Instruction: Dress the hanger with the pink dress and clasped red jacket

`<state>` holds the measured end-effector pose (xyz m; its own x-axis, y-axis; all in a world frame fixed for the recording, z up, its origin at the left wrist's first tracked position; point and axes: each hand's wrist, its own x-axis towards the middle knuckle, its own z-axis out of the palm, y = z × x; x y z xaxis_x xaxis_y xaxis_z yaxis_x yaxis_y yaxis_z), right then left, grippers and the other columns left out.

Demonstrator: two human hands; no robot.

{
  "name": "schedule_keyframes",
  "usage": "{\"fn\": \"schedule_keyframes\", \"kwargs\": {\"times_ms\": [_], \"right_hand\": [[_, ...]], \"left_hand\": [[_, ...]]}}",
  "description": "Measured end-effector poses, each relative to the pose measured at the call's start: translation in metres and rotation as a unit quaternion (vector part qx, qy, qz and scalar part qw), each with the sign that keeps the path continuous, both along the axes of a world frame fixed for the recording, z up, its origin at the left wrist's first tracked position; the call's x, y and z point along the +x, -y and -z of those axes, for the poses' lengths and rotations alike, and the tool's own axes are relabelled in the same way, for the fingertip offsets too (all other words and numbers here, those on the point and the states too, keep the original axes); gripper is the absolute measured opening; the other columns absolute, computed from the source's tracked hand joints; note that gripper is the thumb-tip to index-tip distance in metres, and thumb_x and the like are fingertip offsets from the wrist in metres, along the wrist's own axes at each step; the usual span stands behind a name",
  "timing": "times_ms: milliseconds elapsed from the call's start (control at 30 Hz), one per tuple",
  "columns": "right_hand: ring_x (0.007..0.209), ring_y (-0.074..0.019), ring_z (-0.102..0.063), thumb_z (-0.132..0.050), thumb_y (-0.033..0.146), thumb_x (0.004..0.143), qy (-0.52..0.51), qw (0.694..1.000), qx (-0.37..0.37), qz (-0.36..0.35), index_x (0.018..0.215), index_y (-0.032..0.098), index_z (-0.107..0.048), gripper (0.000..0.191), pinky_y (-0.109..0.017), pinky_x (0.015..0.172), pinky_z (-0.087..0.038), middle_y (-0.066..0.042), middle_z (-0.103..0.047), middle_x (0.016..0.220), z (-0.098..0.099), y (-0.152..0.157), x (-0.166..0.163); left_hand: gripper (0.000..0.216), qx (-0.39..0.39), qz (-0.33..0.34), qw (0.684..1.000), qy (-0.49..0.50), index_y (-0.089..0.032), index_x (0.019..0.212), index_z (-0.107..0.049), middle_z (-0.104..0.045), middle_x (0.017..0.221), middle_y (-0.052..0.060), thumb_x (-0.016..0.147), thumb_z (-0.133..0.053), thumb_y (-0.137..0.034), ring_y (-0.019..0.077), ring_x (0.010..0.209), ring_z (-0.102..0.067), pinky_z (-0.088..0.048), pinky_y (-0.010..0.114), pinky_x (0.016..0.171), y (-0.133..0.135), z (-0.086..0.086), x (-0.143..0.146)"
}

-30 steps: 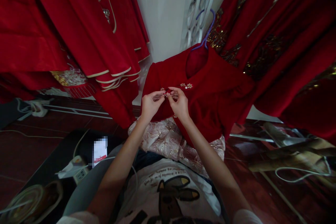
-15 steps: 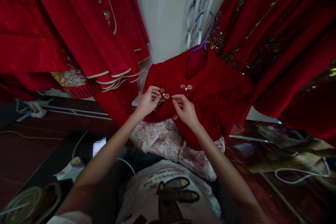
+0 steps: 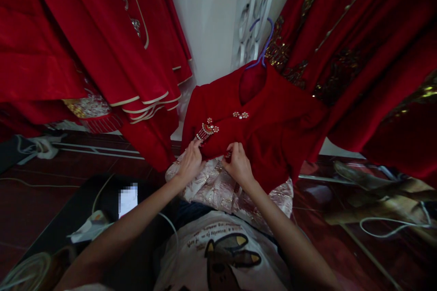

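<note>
Across my lap lies a red jacket (image 3: 273, 113), still on a purple hanger (image 3: 267, 47). On its chest are a beaded flower clasp (image 3: 241, 115) and a beaded ornament with hanging tassels (image 3: 206, 131). My left hand (image 3: 191, 161) rests with fingers stretched along the jacket's lower left front, fingertips at the tassel ends; it appears to grip nothing. My right hand (image 3: 240, 163) is closed in a pinch at the jacket's front edge, where a small part of another beaded fastening shows by the thumb. Beneath the jacket is a pale pink patterned fabric (image 3: 218, 175) with shiny threads.
Red garments with pale trim (image 3: 136, 54) hang at left, and red garments with gold embroidery (image 3: 362, 68) at right. Behind the hanger stands a white scrollwork metal frame (image 3: 252, 13). A dark surface at left holds a blurred bright item (image 3: 128, 201) and a white packet (image 3: 89, 227).
Both hands have moved down toward me from the upper clasp. My left hand has uncovered the tasselled ornament; my right hand now pinches the lower front edge.
</note>
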<state>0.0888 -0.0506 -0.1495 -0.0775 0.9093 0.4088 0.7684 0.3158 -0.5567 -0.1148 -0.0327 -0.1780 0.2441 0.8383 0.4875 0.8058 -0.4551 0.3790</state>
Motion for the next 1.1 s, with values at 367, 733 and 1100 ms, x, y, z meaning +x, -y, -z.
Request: {"fn": "schedule_keyframes", "kwargs": {"times_ms": [367,733,1100], "right_hand": [[0.087,-0.0209,-0.061,-0.051,0.017,0.073,-0.161,0.985,-0.006,-0.053,0.094,0.021,-0.047,0.022,-0.036,0.084,-0.05,-0.006,-0.06,0.094,0.005,-0.027,0.026],[0.069,-0.0139,-0.057,-0.059,0.019,0.072,-0.137,0.97,-0.129,-0.154,0.091,0.02,-0.058,0.019,-0.028,0.067,-0.048,0.0,-0.062,0.082,-0.039,-0.016,0.071],[0.073,-0.0119,-0.063,-0.072,0.025,0.075,-0.234,0.876,-0.274,-0.322,0.093,0.02,-0.057,0.024,-0.027,0.069,-0.053,0.001,-0.064,0.081,-0.074,0.008,0.075]], "left_hand": [[0.02,-0.078,0.1,0.992,0.015,-0.021,0.069,-0.033,-0.042,0.065,-0.003,0.07,-0.048,-0.007,0.0129,0.06,-0.045,-0.037,0.027,0.062,0.022,-0.074,0.009],[0.011,-0.306,0.295,0.893,-0.145,-0.018,0.09,-0.063,-0.066,0.091,0.005,0.081,-0.058,-0.019,0.0168,0.086,-0.062,-0.046,0.024,0.076,0.024,-0.049,0.008],[0.013,-0.283,0.204,0.926,0.146,-0.018,0.089,-0.061,-0.072,0.085,0.003,0.077,-0.067,-0.023,0.0145,0.077,-0.069,-0.057,0.028,0.074,0.005,-0.064,0.016]]}}
